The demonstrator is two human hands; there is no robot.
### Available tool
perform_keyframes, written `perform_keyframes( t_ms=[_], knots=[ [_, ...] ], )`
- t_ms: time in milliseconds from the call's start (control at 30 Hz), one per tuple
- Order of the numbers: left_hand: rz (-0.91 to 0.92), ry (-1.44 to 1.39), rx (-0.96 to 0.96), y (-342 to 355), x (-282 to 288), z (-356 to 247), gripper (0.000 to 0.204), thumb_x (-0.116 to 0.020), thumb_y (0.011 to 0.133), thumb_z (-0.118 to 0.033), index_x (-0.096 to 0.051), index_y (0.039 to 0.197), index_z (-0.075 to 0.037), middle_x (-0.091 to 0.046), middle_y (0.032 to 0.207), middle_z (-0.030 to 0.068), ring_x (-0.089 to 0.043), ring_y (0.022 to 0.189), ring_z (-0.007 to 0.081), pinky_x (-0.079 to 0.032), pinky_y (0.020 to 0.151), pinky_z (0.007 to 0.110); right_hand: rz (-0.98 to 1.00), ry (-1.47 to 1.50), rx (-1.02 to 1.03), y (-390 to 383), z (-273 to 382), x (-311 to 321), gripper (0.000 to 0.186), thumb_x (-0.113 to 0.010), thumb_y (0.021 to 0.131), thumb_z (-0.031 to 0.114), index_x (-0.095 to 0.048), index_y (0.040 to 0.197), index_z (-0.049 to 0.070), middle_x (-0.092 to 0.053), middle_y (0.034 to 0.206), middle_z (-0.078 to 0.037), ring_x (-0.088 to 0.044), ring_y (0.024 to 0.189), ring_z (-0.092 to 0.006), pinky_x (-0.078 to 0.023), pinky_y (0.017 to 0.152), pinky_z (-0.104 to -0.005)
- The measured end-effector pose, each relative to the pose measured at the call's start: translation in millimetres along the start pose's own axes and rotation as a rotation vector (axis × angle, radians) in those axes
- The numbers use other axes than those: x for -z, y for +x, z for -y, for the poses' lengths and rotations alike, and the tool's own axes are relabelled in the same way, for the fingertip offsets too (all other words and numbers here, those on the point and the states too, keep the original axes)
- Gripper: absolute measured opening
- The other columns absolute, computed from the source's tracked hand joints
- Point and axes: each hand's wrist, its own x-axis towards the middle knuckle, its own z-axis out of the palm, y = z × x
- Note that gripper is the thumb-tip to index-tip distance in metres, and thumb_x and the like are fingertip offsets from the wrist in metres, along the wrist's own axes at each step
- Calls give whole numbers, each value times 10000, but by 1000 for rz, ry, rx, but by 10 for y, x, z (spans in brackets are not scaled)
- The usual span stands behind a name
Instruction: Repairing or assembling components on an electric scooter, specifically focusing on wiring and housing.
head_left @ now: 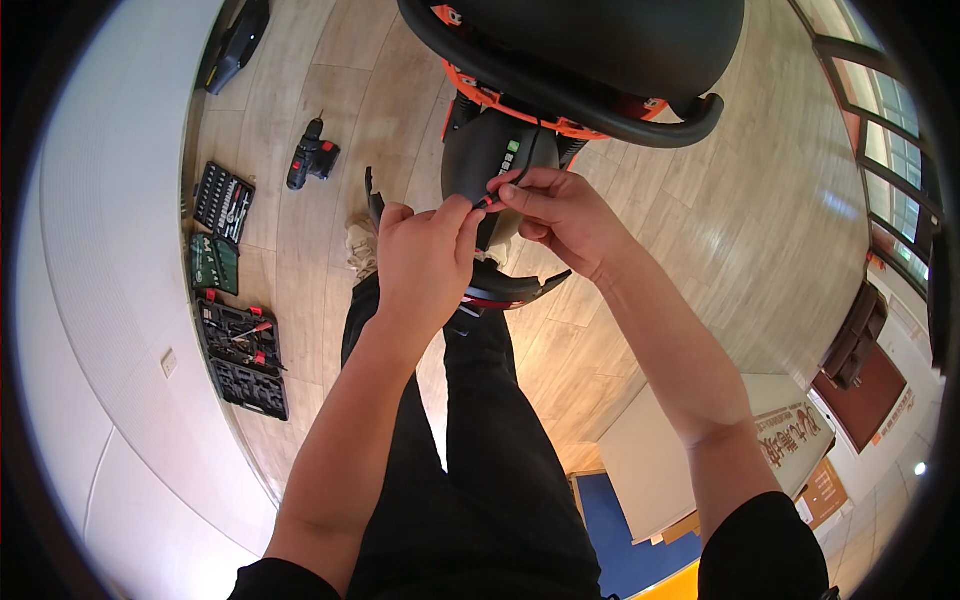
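A black and orange machine (600, 60) with a thick black tubular handle (560, 95) rises in front of me. Below it sits a dark rounded housing (480, 160) with a small green spot. My left hand (425, 265) and my right hand (560, 215) meet in front of that housing. Both pinch a thin black cable (512, 172) with a small red part at the fingertips. The fingers hide the cable's end. My legs in black trousers stand below.
On the wooden floor at the left lie a black and red cordless drill (312, 155), an open socket set (222, 200), a green bit case (214, 264) and an open black tool case (242, 355). A white curved wall runs along the left. A white table (680, 470) stands at lower right.
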Motion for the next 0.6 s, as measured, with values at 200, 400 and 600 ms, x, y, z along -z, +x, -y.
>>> perform_keyframes(
  t_ms=[200,400,600],
  knots=[
    [10,3,11,17,22,0,157,-648,996,-194,-641,885,-82,-579,566,98,-541,535,324,-386,718,397,5,53,19,-12,-11,-29,144,-688,1004,110,-737,1124,48,-722,1007,-39,-526,762,-53,-379,603,-216],
    [16,-10,-8,27,56,-24,153,-651,994,-193,-645,887,-84,-574,564,98,-540,537,321,-388,723,394,30,79,-3,-15,18,-14,146,-681,1010,120,-737,1126,51,-699,1009,-15,-486,730,-48,-372,610,-213],
    [11,-5,-11,34,65,-75,133,-655,990,-188,-649,900,-90,-585,577,96,-543,546,317,-388,734,388,91,215,-101,-32,75,74,162,-686,1013,162,-742,1126,60,-693,1006,-5,-446,692,-53,-368,611,-217]
  ],
)
